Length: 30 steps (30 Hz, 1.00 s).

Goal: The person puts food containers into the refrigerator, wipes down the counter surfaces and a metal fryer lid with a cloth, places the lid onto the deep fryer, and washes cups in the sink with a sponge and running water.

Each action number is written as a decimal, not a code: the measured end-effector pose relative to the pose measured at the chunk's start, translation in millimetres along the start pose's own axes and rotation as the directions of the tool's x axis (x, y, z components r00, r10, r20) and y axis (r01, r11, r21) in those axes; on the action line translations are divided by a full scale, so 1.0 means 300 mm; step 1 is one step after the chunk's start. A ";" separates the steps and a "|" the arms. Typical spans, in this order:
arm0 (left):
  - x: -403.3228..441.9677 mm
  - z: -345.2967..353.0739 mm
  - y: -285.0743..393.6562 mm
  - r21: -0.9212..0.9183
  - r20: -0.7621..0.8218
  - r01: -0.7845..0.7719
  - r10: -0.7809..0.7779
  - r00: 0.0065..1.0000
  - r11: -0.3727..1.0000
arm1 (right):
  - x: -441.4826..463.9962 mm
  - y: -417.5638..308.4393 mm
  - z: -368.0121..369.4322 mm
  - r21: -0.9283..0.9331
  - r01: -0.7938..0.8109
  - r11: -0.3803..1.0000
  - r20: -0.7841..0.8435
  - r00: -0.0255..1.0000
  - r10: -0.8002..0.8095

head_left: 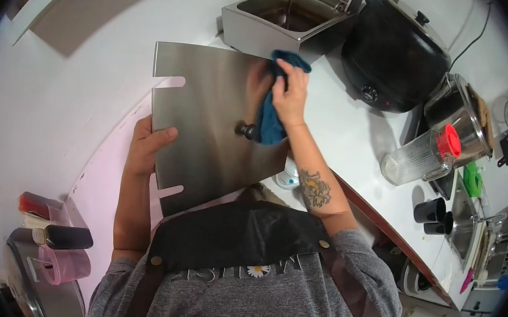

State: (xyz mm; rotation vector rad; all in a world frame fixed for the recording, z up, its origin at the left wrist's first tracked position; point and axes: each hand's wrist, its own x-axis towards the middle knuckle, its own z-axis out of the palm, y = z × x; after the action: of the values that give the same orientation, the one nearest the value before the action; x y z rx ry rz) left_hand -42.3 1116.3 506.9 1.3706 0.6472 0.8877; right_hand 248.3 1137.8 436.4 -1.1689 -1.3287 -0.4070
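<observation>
A flat stainless steel fryer lid [206, 148] with a black knob [245, 130] and two slots along its left side is held up in front of my body. My left hand [146, 147] grips its left edge, thumb on the upper face and the other fingers hidden underneath. In my right hand [291, 95] is a blue cloth [269, 123], bunched under the fingers and pressed on the lid's upper right part. The cloth hangs down beside the knob.
Behind the lid stands a steel deep fryer [265, 34] on the white counter [344, 130]. To its right are a black soup warmer [393, 56], a clear pitcher with a red lid [414, 157] and black cups [430, 211]. Bottles and a pink container [63, 265] sit at lower left.
</observation>
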 end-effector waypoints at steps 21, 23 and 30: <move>0.077 0.149 0.062 -0.051 -0.107 -0.099 0.093 0.990 0.994 | 0.010 0.287 -0.309 0.771 -0.525 0.360 0.012 0.577 0.817; 0.096 0.151 0.065 -0.040 -0.076 -0.100 0.097 0.992 0.994 | 0.049 0.273 -0.399 0.923 -0.384 0.002 0.276 0.666 0.693; 0.108 0.168 0.050 -0.005 -0.018 -0.157 0.157 0.987 0.988 | 0.110 0.230 -0.412 0.709 -0.563 0.425 0.267 0.771 0.578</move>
State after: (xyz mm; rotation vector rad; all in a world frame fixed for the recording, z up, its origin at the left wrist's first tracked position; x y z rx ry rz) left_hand 14.5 1115.7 531.2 1.4236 0.5551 1.0277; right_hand 378.2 1076.6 459.0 -0.7852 -0.8244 0.6335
